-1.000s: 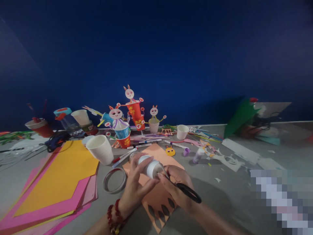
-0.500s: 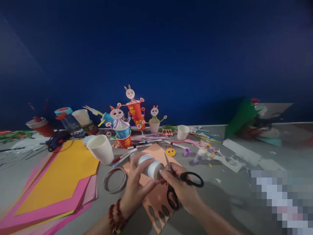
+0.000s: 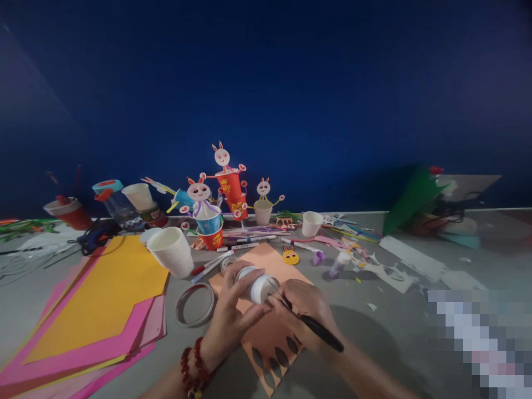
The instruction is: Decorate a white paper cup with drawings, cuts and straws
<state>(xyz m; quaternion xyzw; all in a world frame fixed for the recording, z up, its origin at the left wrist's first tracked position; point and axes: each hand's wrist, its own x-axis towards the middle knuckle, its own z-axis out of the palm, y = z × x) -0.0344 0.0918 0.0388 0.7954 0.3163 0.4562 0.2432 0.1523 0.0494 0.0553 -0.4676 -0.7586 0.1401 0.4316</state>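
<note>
My left hand (image 3: 230, 316) is wrapped round a white paper cup (image 3: 256, 285) lying on its side, bottom towards me. A bead bracelet sits on that wrist. My right hand (image 3: 305, 310) grips black-handled scissors (image 3: 320, 331), their blades pointing up at the cup's bottom edge. Both hands hover over an orange paper sheet (image 3: 272, 327) with leaf-shaped cut-outs on the grey table (image 3: 386, 332).
Yellow and pink paper sheets (image 3: 95, 310) lie at the left, beside a tilted white cup (image 3: 170, 252) and a tape ring (image 3: 195, 305). Paper-cup rabbit figures (image 3: 216, 205), markers and scraps crowd the back. A glue stick (image 3: 336, 265) stands to the right. A blue wall rises behind.
The scissors turned: half a second ago their handles stood open beside my hand, now they point back along my right wrist with the blades at the cup again.
</note>
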